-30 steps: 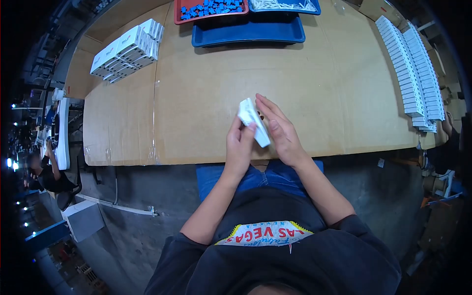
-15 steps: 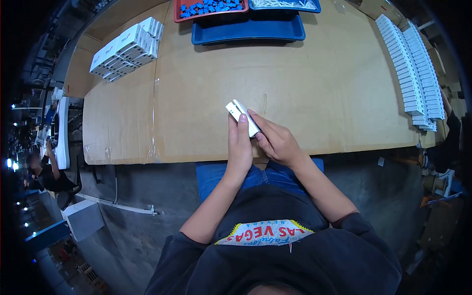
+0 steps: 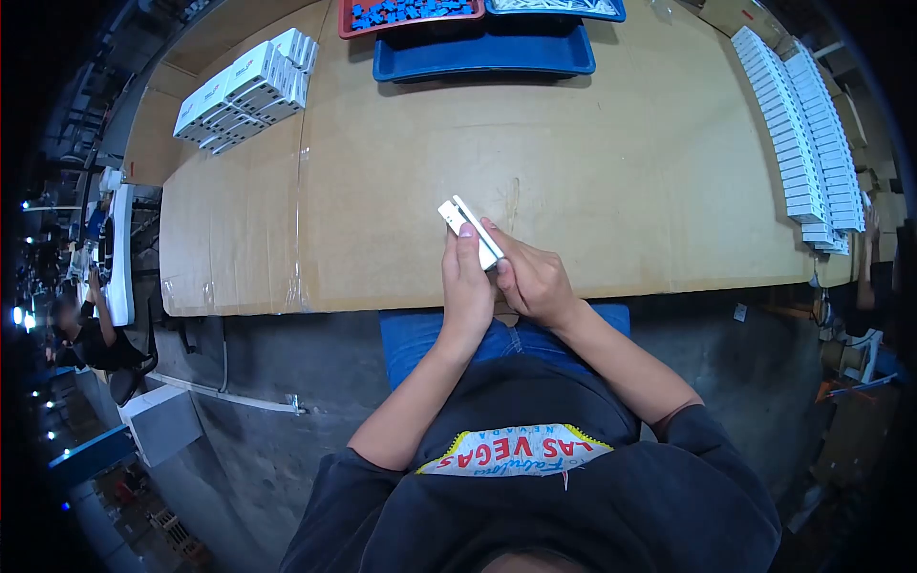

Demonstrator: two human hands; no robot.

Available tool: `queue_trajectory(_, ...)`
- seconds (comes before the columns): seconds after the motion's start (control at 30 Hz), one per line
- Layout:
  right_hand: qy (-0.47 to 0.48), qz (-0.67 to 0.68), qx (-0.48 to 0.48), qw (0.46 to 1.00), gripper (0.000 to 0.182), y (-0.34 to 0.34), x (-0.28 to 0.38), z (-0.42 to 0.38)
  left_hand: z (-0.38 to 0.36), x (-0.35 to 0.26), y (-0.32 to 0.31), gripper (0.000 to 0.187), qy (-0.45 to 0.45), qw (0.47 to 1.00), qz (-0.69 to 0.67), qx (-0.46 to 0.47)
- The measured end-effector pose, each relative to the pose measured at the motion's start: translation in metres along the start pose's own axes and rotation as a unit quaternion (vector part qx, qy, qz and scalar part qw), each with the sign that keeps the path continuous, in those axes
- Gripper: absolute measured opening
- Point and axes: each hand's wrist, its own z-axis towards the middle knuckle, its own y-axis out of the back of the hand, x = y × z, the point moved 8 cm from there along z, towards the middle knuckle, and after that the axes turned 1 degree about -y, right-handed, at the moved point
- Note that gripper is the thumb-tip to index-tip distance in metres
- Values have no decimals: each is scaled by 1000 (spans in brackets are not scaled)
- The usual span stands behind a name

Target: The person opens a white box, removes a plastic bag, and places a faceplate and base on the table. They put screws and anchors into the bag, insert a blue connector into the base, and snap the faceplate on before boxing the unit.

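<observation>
A small white box-like part (image 3: 476, 234) is held between both hands, above the front part of the cardboard-covered table (image 3: 401, 191). It is tilted, with its upper end pointing away and to the left, and a dark gap runs along it. My left hand (image 3: 466, 277) is closed on its left side, thumb on top. My right hand (image 3: 537, 279) grips the right side near the lower end, fingers bent. The palms and some fingertips are hidden.
Stacked white boxes (image 3: 246, 95) stand at the back left. Long rows of white pieces (image 3: 788, 134) line the right. At the back are a red tray (image 3: 358, 27) of blue parts, a blue tray (image 3: 611, 13) of white parts and another blue tray (image 3: 482, 67). A person (image 3: 100, 334) sits far left.
The right fingers and left thumb have shifted slightly on the white part, and the dark gap in it looks a little different. At the right edge, a person's arm has moved.
</observation>
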Motion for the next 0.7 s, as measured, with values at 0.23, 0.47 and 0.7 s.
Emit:
queue_trajectory(0.23, -43, 99, 47, 993, 43, -1, -7, 7, 9, 3, 9, 51, -1, 999, -35, 20)
queue_trajectory(0.47, -417, 465, 55, 779, 50, 2, -44, -9, 8, -50, -8, 115, -189, 965, 104, 150)
queue_trajectory(0.7, -381, 435, 28, 815, 54, 9, -24, 3, 3, -53, -14, 95, -231, 948, 117, 184)
